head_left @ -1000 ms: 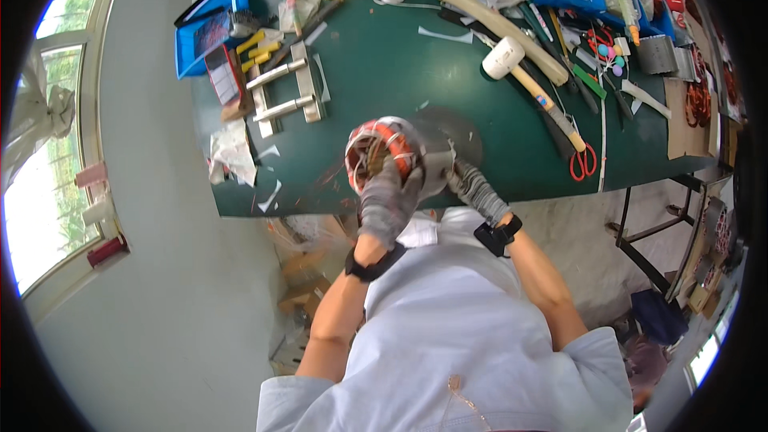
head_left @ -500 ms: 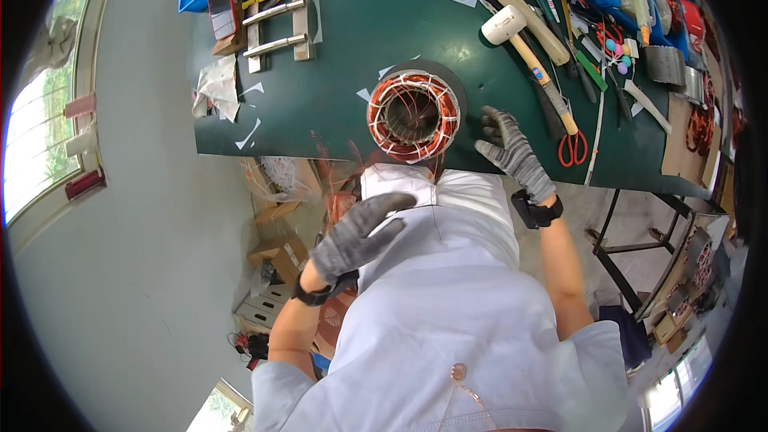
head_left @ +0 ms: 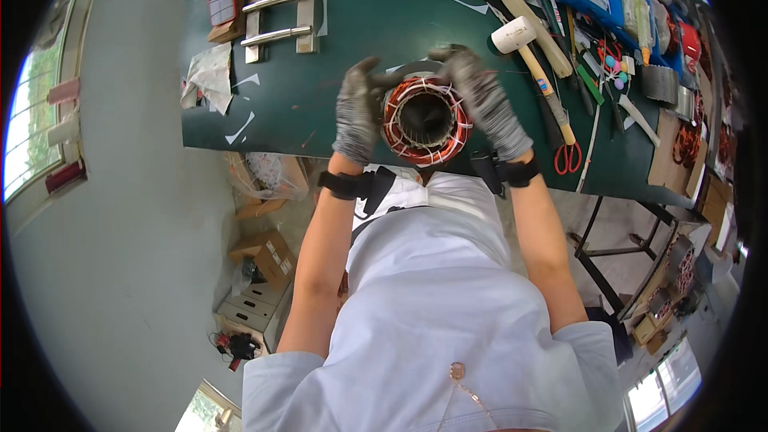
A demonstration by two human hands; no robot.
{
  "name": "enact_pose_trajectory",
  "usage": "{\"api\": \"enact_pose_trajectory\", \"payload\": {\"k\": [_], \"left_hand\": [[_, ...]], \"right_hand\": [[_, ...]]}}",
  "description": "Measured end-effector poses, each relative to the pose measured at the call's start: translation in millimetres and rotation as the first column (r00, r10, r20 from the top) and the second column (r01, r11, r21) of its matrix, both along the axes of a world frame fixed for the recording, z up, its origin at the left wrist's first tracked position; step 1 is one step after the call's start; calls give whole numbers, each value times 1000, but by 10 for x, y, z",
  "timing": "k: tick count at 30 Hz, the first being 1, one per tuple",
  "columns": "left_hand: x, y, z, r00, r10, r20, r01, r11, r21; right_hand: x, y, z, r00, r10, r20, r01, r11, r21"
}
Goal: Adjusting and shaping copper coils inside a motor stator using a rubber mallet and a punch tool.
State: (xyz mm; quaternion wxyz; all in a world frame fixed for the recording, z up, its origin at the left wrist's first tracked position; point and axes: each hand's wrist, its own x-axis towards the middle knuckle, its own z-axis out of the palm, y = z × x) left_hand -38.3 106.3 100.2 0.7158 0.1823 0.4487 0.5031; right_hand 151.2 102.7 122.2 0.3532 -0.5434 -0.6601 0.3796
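Note:
A motor stator (head_left: 393,130) stands upright on the green workbench, its bore facing up. Orange-red copper windings laced with white cord ring the bore. My left hand (head_left: 357,116), in a grey knit glove, is at the stator's left side, fingers bent and apart from the thumb; whether it touches is unclear. On the other side, my right hand (head_left: 485,104), gloved alike, reaches around the upper right rim with its fingers spread and curved. Some of its fingertips are blurred. No grip by either hand is visible.
A white-headed mallet (head_left: 514,35), red-handled scissors (head_left: 568,158) and other tools lie to the right. A frame with two metal bars (head_left: 306,14) and a crumpled cloth (head_left: 210,78) are at left. Blue bins (head_left: 594,0) line the back. Paper scraps dot the green bench (head_left: 296,112).
My left hand has risen from my lap to the stator's left side. My right hand has moved up and inward to its right rim. Red wires no longer show across the bore.

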Motion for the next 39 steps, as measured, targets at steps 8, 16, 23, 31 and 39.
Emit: {"api": "enact_pose_trajectory", "payload": {"k": [8, 16, 23, 31, 39], "left_hand": [[-827, -140, -1127, 804, 31, 594, 254, 885, -390], [-1646, 321, 335, 767, 261, -586, -112, 954, 277], [-8, -662, 1284, 7, 692, -722, 645, 549, 531], [455, -792, 72, -159, 276, -948, 382, 902, 199], [436, -633, -190, 217, 406, -888, 320, 830, 457]], "right_hand": [[549, -1185, -793, 75, -854, -515, -72, 510, -857], [2186, -1901, -1108, 473, -828, 299, 881, 439, -178], [2214, -1146, -882, 591, -252, 766, 420, 907, -25], [1787, -1368, -1110, 792, -128, 596, 77, 991, 111], [1459, -773, -1435, 773, -305, 556, 345, 938, 34]]}}
